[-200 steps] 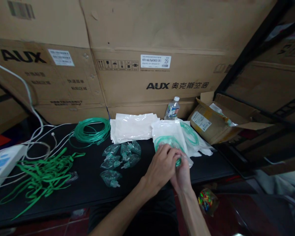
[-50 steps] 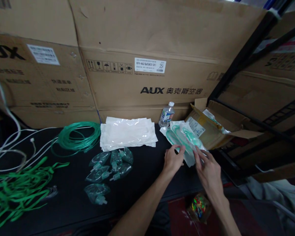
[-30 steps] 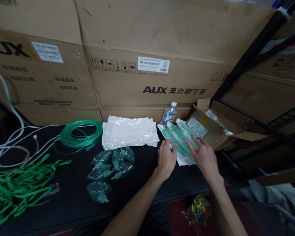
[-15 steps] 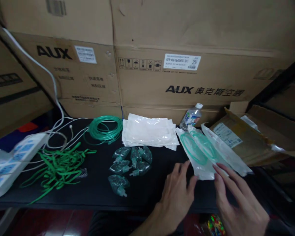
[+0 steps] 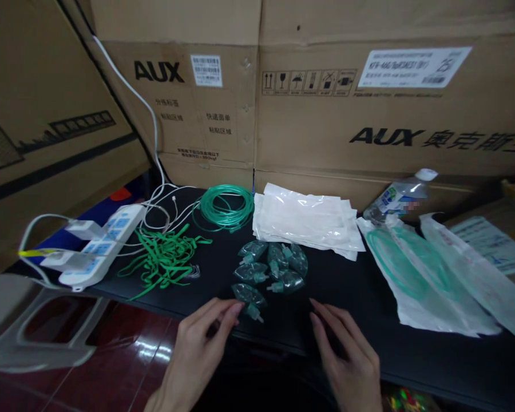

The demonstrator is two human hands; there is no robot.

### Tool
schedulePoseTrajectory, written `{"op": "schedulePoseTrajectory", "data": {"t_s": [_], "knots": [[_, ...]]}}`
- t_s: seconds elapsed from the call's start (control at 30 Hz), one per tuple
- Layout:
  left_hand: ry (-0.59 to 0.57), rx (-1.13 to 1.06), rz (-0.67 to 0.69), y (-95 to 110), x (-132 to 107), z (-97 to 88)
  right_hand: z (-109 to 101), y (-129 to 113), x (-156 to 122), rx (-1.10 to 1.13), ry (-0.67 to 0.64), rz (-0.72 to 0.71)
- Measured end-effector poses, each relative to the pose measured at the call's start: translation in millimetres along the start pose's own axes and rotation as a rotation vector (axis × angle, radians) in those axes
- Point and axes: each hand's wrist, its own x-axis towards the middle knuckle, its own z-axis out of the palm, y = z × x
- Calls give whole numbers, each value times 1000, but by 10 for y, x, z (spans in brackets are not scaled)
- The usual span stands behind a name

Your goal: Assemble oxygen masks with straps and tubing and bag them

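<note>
My left hand (image 5: pixel 201 337) is at the nearest clear green oxygen mask (image 5: pixel 248 294), its thumb and fingertips pinched together at the mask's lower left edge. That mask lies on the black table, its connector pointing toward me. Just behind it, several similar masks (image 5: pixel 286 280) sit in a loose cluster. To the right, my right hand (image 5: pixel 347 349) hovers over the table edge, thumb and fingers a little apart, with nothing visible in them. Farther right lie sealed packs of green tubing (image 5: pixel 412 269), out of reach of both hands.
A stack of white pouches (image 5: pixel 304 220) lies behind the masks. Coiled green tubing (image 5: pixel 226 207), tangled green straps (image 5: pixel 165 257) and a white power strip (image 5: pixel 107 246) are on the left. A plastic bottle (image 5: pixel 399 197) leans near the cardboard boxes (image 5: pixel 309 131).
Both hands have left the tubing packs and moved left to the masks. The left fingers have closed at the nearest mask. My view has turned left, showing more of the power strip and a stool.
</note>
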Motion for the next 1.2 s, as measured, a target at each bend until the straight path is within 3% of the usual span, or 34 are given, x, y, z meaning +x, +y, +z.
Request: {"op": "schedulePoseTrajectory", "data": {"t_s": [0.13, 0.27, 0.43, 0.57, 0.73, 0.8, 1.07, 1.2], "knots": [[-37, 13, 2, -135, -148, 136, 181, -46, 218, -258, -122, -141], [-33, -14, 25, -145, -201, 295, 283, -13, 313, -389, -268, -264], [-32, -5, 27, -147, -179, 314, 328, -2, 294, -448, -266, -340], [-30, 45, 61, -272, -170, 134, 406, -42, 307, -404, -254, -366], [211, 363, 188, -577, -26, -286, 476, -79, 322, -415, -247, -375], [227, 507, 227, -662, 77, -426, 476, -80, 307, -402, -252, -364], [-85, 861, 297, -791, 510, -732, 375, -60, 208, -313, -242, -326], [-218, 909, 384, -873, 653, -851, 330, -28, 135, -221, -204, -300]]}}
